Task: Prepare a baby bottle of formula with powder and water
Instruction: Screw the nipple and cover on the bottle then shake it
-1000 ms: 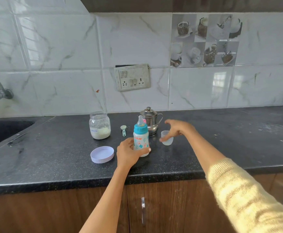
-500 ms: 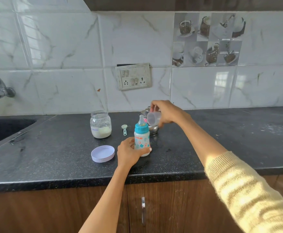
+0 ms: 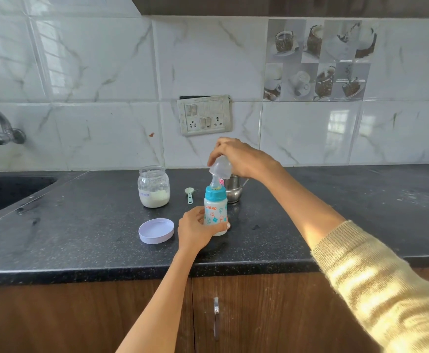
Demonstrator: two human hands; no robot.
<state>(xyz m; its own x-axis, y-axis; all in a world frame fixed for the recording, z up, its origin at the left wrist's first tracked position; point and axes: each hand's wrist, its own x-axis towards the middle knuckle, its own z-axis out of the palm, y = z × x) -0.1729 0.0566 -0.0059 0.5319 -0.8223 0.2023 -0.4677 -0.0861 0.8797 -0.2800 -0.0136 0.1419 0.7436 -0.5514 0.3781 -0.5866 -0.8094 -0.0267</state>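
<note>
A baby bottle (image 3: 216, 211) with a blue collar and a teat stands upright on the dark countertop (image 3: 336, 215). My left hand (image 3: 194, 229) is wrapped around its lower body. My right hand (image 3: 239, 156) holds the clear bottle cap (image 3: 220, 167) upside down directly above the teat, its mouth just over the teat's tip. A glass jar of white powder (image 3: 153, 186) stands open to the left, with its lilac lid (image 3: 156, 230) lying in front. A small pale green scoop (image 3: 189, 194) lies between the jar and the bottle.
A small steel pot (image 3: 234, 191) stands just behind the bottle, partly hidden by the cap and hand. A sink (image 3: 7, 191) and tap (image 3: 0, 123) are at the far left. A switch plate (image 3: 204, 114) is on the tiled wall. Cabinet doors with a handle (image 3: 216, 317) are below.
My right hand picked the clear cap up from the counter right of the bottle, lifted it and turned it mouth-down over the teat. My left hand kept hold of the bottle.
</note>
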